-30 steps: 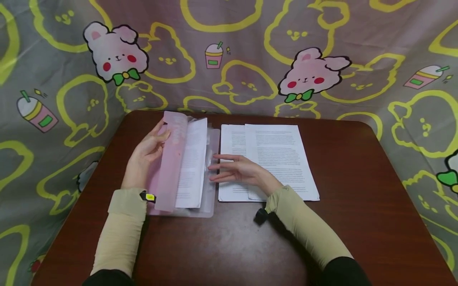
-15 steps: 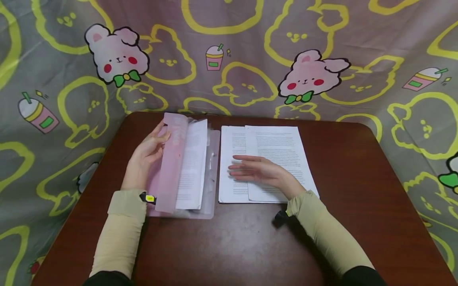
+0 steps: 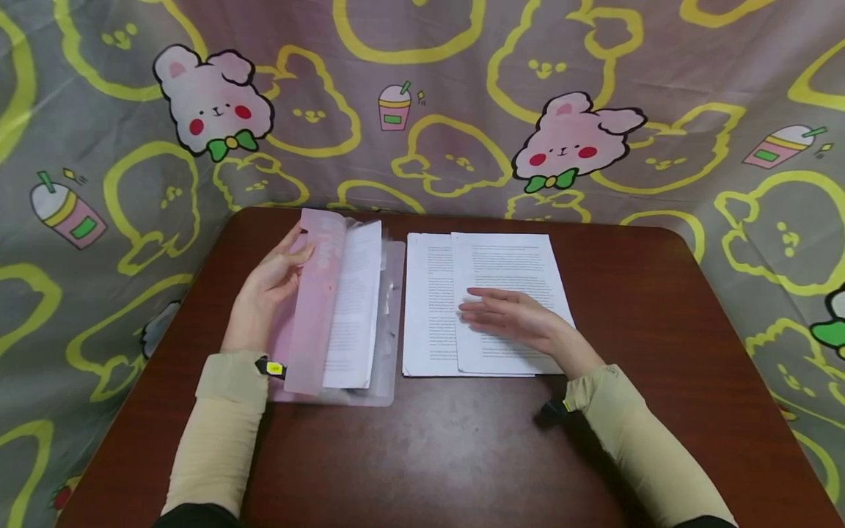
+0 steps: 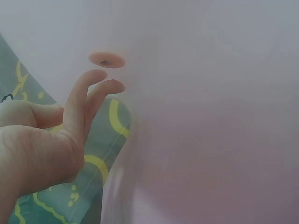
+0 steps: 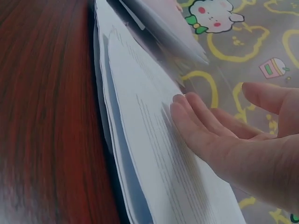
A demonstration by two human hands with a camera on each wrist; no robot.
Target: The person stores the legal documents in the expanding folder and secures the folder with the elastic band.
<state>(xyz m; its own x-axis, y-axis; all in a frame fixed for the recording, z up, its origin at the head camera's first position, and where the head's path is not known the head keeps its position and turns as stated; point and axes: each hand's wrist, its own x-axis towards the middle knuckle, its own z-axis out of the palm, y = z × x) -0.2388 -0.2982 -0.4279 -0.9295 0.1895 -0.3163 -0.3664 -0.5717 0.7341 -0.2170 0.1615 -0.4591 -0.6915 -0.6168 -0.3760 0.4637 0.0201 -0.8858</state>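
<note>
From the head view, my left grip (image 3: 271, 275) has its fingers bent and its thumb against the raised cover of the pink folder (image 3: 312, 323), holding it at the upper left edge. The folder lies opened on the left of the desk (image 3: 449, 447), with white sheets (image 3: 355, 315) tilted up inside it. My right grip (image 3: 515, 319), fingers extended and holding nothing, is over the printed pages (image 3: 505, 264), two overlapping piles just beside the folder. Behind the desk hangs a rabbit-patterned cloth (image 3: 455, 66).

From the left wrist view, my bent fingers (image 4: 77, 102) are up against the pale folder plastic, which fills most of the frame; an orange oval with a dark centre shows just above their tips, and I cannot tell what it is.

From the right wrist view, my fingers (image 5: 196, 126) reach out together over the top page, the thumb (image 5: 264, 95) well apart from them; I cannot tell whether they touch the paper.
</note>
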